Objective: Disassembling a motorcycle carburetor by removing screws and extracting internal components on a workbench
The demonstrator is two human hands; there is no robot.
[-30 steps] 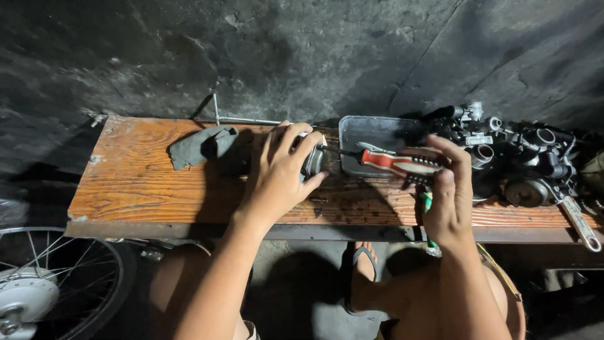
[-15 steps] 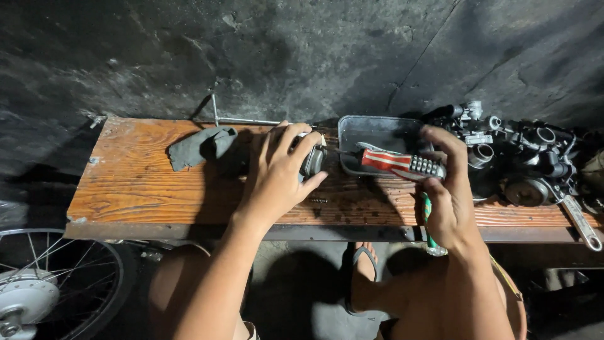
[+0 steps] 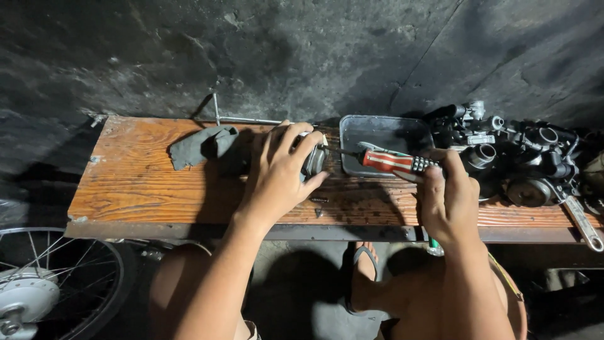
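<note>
Gripping screwdriver point(image 3: 393, 162), right hand point(image 3: 448, 203); shaft horizontal, tip leftward; left hand point(image 3: 280, 173) clasping metal part point(image 3: 314, 158).

A crumpled grey rag point(image 3: 202, 146) lies near the far left of the worn wooden bench point(image 3: 138, 189). A heap of dark metal engine parts point(image 3: 519, 160) crowds its right end, and a spoked wheel point(image 3: 44, 289) stands below the left corner.

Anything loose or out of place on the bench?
Yes. A small spring and a tiny part beside it lie loose on the wooden bench near its front edge, just below the left hand. A wrench overhangs the right end.
</note>
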